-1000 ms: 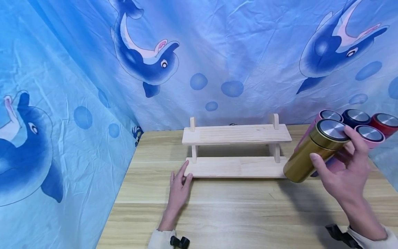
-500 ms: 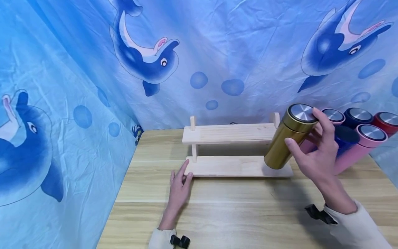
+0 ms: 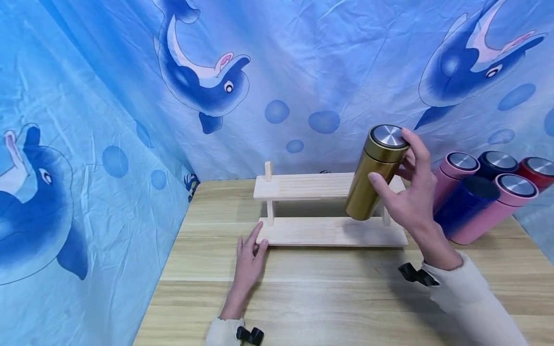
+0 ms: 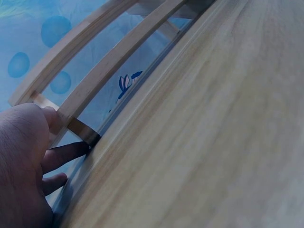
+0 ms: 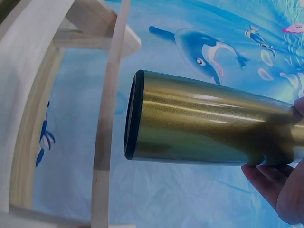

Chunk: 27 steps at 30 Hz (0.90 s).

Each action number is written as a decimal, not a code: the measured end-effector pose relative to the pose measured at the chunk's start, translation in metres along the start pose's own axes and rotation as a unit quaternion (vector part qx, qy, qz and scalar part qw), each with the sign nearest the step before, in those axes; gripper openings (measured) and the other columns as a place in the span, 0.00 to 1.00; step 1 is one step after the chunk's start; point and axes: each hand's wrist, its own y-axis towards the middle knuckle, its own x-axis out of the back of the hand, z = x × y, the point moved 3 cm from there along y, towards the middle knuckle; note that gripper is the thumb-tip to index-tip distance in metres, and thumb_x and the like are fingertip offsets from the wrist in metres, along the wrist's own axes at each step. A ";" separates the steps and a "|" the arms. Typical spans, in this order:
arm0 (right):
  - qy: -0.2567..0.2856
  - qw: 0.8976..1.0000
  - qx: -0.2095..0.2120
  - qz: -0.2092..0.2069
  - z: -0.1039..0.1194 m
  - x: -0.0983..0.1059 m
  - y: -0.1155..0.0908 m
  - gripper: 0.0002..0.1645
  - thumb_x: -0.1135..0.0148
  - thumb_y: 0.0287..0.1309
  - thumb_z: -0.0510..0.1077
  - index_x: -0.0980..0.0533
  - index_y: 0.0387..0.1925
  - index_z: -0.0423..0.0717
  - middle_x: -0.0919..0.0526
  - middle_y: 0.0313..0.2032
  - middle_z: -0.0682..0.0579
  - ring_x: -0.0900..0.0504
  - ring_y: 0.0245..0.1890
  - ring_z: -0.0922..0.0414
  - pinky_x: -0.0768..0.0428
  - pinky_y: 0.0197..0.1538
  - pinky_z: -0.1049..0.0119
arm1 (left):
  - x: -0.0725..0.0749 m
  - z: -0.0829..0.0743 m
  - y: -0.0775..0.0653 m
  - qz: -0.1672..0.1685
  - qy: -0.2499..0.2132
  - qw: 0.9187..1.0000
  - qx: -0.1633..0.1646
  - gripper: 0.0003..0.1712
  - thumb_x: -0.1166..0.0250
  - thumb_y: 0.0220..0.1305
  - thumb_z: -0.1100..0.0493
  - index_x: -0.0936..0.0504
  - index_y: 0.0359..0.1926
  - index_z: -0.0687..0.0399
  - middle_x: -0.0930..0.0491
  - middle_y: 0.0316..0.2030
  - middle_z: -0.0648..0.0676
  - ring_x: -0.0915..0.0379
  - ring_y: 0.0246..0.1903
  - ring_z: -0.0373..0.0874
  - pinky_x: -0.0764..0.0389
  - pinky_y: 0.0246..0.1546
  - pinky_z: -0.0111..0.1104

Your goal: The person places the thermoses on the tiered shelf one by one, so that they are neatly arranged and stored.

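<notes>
My right hand point(image 3: 411, 197) holds a gold thermos bottle point(image 3: 374, 175) by its upper part. The bottle is off the table and tilted, its lid point(image 3: 389, 136) up and its base toward the shelf. In the head view it overlaps the right part of a two-tier wooden rack point(image 3: 333, 231). The right wrist view shows the bottle's dark base edge near a rack board point(image 5: 105, 123). My left hand point(image 3: 248, 263) grips the left end of the lower board, thumb at the front corner and index finger at the back corner. Its other fingers point(image 4: 66, 154) reach down beside the rack.
Several upright or leaning bottles crowd the right side: a pink bottle point(image 3: 452, 175), a dark blue one point(image 3: 497, 163), a red one point(image 3: 543, 170), a blue one point(image 3: 465, 204) and another pink one point(image 3: 493, 216). A dolphin-print curtain point(image 3: 320, 72) hangs behind the wood-grain table point(image 3: 311, 298).
My right hand has carried the gold bottle left and up, from beside the other bottles to over the rack's right part. The left hand stays at the rack's left end.
</notes>
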 end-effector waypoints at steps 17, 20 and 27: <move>-0.003 0.998 0.020 0.060 -0.001 -0.058 0.018 0.50 0.25 0.63 0.38 0.37 0.83 0.47 0.17 0.66 0.37 0.13 0.56 0.44 0.16 0.53 0.77 | 0.000 0.002 0.000 0.004 -0.005 1.000 0.004 0.33 0.40 0.87 0.51 0.32 0.85 0.51 0.35 0.22 0.43 0.36 0.25 0.39 0.66 0.88 0.62; -0.010 0.997 0.034 0.075 -0.003 -0.070 0.021 0.50 0.25 0.66 0.40 0.38 0.84 0.47 0.16 0.63 0.34 0.13 0.55 0.45 0.13 0.53 0.69 | 0.001 0.002 0.000 0.006 -0.005 1.000 0.004 0.33 0.40 0.87 0.51 0.32 0.85 0.51 0.35 0.21 0.43 0.37 0.24 0.39 0.66 0.88 0.62; 0.020 0.995 0.021 0.091 -0.003 -0.097 0.025 0.51 0.23 0.67 0.41 0.38 0.84 0.50 0.17 0.60 0.33 0.14 0.55 0.45 0.09 0.48 0.44 | 0.001 0.000 0.000 0.008 -0.001 1.000 0.002 0.33 0.41 0.87 0.51 0.33 0.85 0.52 0.36 0.20 0.43 0.38 0.22 0.38 0.66 0.88 0.63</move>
